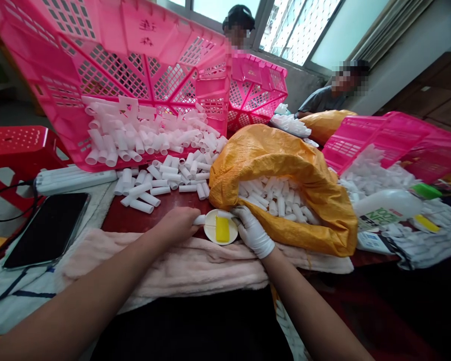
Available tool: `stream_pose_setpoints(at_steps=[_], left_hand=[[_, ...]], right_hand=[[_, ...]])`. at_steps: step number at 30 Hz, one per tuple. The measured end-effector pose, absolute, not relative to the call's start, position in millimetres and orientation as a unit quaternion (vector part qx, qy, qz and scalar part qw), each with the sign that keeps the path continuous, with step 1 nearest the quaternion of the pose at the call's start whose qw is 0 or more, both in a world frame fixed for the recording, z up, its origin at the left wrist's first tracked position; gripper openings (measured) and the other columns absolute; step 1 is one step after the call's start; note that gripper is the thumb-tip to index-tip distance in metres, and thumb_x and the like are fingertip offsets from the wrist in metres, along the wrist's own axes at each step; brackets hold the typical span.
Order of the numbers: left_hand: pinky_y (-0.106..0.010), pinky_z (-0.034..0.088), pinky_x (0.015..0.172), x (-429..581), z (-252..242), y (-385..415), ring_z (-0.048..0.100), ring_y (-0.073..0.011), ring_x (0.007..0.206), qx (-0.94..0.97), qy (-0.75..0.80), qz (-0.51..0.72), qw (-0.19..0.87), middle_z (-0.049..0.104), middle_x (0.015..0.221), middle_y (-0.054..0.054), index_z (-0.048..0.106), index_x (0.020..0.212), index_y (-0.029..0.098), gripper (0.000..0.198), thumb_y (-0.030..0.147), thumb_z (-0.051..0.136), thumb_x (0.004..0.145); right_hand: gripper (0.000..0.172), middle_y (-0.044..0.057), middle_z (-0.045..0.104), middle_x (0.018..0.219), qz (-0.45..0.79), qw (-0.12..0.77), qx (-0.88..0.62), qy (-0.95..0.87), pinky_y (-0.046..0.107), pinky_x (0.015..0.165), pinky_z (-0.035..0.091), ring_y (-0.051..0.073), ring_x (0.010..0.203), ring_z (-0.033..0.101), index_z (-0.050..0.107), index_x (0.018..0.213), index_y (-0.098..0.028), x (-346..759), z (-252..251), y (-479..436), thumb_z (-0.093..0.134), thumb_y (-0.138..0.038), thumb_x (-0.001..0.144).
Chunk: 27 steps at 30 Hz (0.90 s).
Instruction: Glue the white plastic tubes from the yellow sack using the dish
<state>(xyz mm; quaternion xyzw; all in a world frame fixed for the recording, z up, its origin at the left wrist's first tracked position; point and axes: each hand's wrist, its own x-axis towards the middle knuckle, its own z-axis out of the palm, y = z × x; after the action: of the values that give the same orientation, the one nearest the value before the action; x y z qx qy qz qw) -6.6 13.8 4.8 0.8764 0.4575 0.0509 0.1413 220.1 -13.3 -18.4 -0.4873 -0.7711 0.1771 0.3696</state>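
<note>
My bare left hand [181, 224] is closed on a white tube [199, 219] at the left rim of a small round dish [209, 231]. A yellow block [222, 230] lies in the dish. At the dish's upper right, my right hand [252, 229], in a white glove, pinches another white tube [225, 214] that lies over the yellow block's top edge. Just beyond my right hand is an open orange sack [278, 150] with many white tubes [281, 203] inside. A pink towel [165, 271] lies under my forearms and the dish.
Loose white tubes [169, 175] spill from a tipped pink basket [135, 60]. A phone [48, 225] lies at the left near a red stool [15, 145]. To the right are a white bottle [387, 205] and another pink basket [391, 140]. Two people sit across the table.
</note>
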Motion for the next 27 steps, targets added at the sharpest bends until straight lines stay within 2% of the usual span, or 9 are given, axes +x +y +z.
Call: stream_pose_setpoints(at_steps=[3, 7, 13, 16, 19, 24, 27], left_hand=[[-0.024, 0.033, 0.055, -6.2, 6.3, 13.2, 0.057, -0.0168, 0.069, 0.875, 0.458, 0.043, 0.149, 0.061, 0.073, -0.003, 0.054, 0.071, 0.019, 0.018, 0.034, 0.045, 0.077], [-0.025, 0.034, 0.056, -6.4, 7.0, 13.4, 0.057, -0.0176, 0.071, 0.878, 0.45, 0.038, 0.158, 0.062, 0.074, -0.003, 0.054, 0.072, 0.019, 0.018, 0.034, 0.045, 0.077], [-0.024, 0.034, 0.057, -7.5, 5.6, 13.8, 0.057, -0.0167, 0.07, 0.877, 0.446, 0.044, 0.172, 0.062, 0.074, -0.004, 0.054, 0.071, 0.019, 0.016, 0.031, 0.046, 0.076], [-0.023, 0.034, 0.058, -9.5, 2.8, 13.4, 0.056, -0.0161, 0.07, 0.876, 0.44, 0.053, 0.19, 0.061, 0.073, -0.002, 0.054, 0.071, 0.02, 0.015, 0.03, 0.045, 0.076], [-0.022, 0.034, 0.058, -11.1, -0.2, 15.1, 0.055, -0.0147, 0.068, 0.876, 0.431, 0.063, 0.209, 0.061, 0.074, -0.001, 0.054, 0.071, 0.021, 0.014, 0.028, 0.044, 0.076], [-0.021, 0.035, 0.058, -9.9, 3.0, 15.5, 0.055, -0.0143, 0.068, 0.881, 0.42, 0.062, 0.208, 0.061, 0.074, -0.001, 0.055, 0.071, 0.02, 0.013, 0.025, 0.044, 0.075], [-0.021, 0.035, 0.06, -7.8, 7.0, 14.1, 0.056, -0.0146, 0.07, 0.877, 0.431, 0.052, 0.205, 0.062, 0.075, -0.002, 0.056, 0.072, 0.019, 0.014, 0.024, 0.044, 0.074]], right_hand=[[0.016, 0.007, 0.053, 0.097, 0.177, 0.374, -0.469, -0.78, 0.037, 0.087, 0.042, 0.019, 0.095, 0.05, 0.057, 0.093, -0.019, 221.8, -19.3, -15.3, 0.047, -0.016, 0.081], [0.023, 0.008, 0.054, 0.102, 0.187, 0.364, -0.502, -0.762, 0.04, 0.091, 0.039, 0.019, 0.098, 0.05, 0.053, 0.105, -0.019, 224.0, -22.5, -15.4, 0.043, -0.018, 0.084], [0.014, 0.005, 0.053, 0.094, 0.184, 0.402, -0.495, -0.748, 0.039, 0.087, 0.042, 0.02, 0.092, 0.052, 0.055, 0.088, -0.021, 220.7, -21.0, -16.6, 0.049, -0.014, 0.077], [0.023, 0.003, 0.053, 0.1, 0.2, 0.399, -0.503, -0.74, 0.038, 0.088, 0.043, 0.021, 0.096, 0.052, 0.052, 0.099, -0.028, 220.7, -18.4, -18.9, 0.048, -0.016, 0.08], [0.027, 0.0, 0.057, 0.096, 0.196, 0.387, -0.511, -0.742, 0.038, 0.085, 0.047, 0.021, 0.091, 0.056, 0.049, 0.105, -0.033, 222.3, -19.6, -18.4, 0.044, -0.017, 0.083], [0.021, 0.003, 0.054, 0.095, 0.18, 0.401, -0.495, -0.75, 0.035, 0.084, 0.048, 0.021, 0.091, 0.054, 0.054, 0.093, -0.03, 221.4, -20.0, -18.3, 0.049, -0.016, 0.08], [0.023, 0.003, 0.053, 0.098, 0.189, 0.399, -0.489, -0.752, 0.035, 0.087, 0.046, 0.019, 0.093, 0.053, 0.054, 0.096, -0.028, 220.4, -17.1, -19.0, 0.048, -0.014, 0.079]])
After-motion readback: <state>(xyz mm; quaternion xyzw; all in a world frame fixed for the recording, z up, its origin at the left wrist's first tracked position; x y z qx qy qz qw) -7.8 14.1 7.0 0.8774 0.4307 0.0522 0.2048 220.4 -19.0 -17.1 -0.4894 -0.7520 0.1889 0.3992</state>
